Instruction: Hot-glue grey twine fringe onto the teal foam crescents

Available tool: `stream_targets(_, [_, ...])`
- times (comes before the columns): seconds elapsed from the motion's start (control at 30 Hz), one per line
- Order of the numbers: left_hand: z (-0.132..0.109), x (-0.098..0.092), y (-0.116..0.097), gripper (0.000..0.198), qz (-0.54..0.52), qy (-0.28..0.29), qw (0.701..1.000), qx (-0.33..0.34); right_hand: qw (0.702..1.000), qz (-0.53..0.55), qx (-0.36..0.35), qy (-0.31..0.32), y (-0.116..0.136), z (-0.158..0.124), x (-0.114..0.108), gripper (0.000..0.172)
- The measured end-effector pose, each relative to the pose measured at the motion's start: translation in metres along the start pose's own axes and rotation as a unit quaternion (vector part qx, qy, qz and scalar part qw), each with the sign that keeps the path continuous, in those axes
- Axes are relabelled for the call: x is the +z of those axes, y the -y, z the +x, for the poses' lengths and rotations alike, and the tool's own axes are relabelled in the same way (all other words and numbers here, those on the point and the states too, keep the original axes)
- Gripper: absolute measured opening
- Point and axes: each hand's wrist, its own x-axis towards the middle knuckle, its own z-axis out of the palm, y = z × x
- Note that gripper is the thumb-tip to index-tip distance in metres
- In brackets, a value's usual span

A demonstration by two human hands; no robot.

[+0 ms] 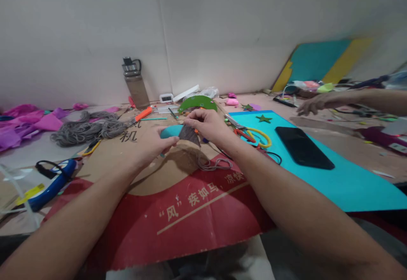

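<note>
My left hand point(154, 145) is closed on the blue end of a curved piece point(171, 131), held over the cardboard. Grey cord point(190, 136) is wound closely round the middle of that piece. Thumb and fingers of my right hand point(210, 124) pinch together at the top of the winding, apparently on the cord. A loose loop of cord point(218, 164) trails onto the cardboard below. Just behind my hands is a green arc-shaped piece point(199, 103) with small dots. How far the curved piece reaches behind my fingers is hidden.
Under my hands lies red and brown cardboard point(203, 225). Left are a grey cord bundle point(85, 129), an orange cutter point(143, 114) and a blue device point(52, 186). Right, scissors point(259, 135) and a phone point(303, 147) rest on blue sheet. Another person's hand point(318, 102) reaches in. A bottle point(136, 87) stands behind.
</note>
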Motion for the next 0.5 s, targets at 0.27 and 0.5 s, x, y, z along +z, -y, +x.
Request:
stream_targets(0.27, [0.004,-0.002,0.006,0.020,-0.095,0.064,0.992,-0.057,0.998,-0.026,-0.039,0.047,-0.010,0.004,-0.003,0.014])
stream_targets(0.5, [0.007,-0.008,0.009,0.021,-0.103,0.094,0.988,-0.064,0.986,-0.162,-0.003,0.027,-0.008,0.002,-0.010,0.016])
